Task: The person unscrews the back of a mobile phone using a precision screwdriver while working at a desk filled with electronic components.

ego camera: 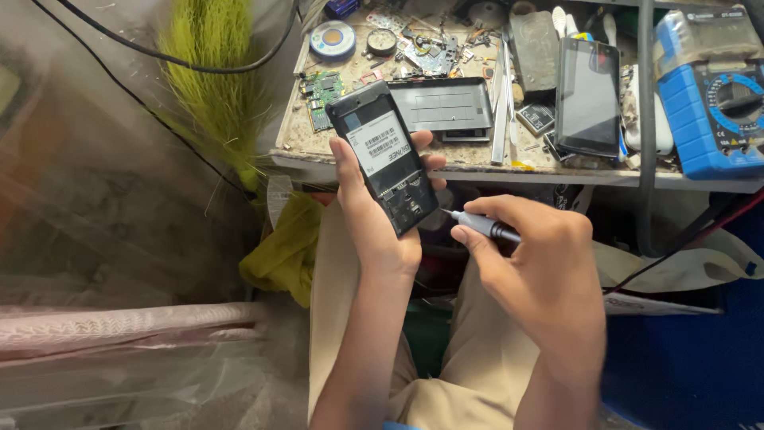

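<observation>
— Where's the phone right now?

— Up in the left hand (374, 215), gripped firmly: thumb along its near edge, fingers wrapped round the far side. The phone (383, 156) has its back cover off, a white label over the battery bay, and it tilts away from the palm toward the table (446, 163).

— And the other hand?

— The right hand (541, 271) sits just to the right of and below the phone, clenched around a slim screwdriver (481, 225). Its tip points left, right at the phone's lower right edge.

— Touching a screw?

— Can't tell; the tip is too small to make out against the dark casing. The back of the screwdriver's handle is buried inside the right hand too.

— Anything beyond the hands?

— Above the left hand, on the table, lies a grey back cover (442, 105), a green circuit board (321, 94) left of it, another dark phone (589, 95) farther right, and a blue multimeter (716, 103) cut off by the frame's right side.
</observation>
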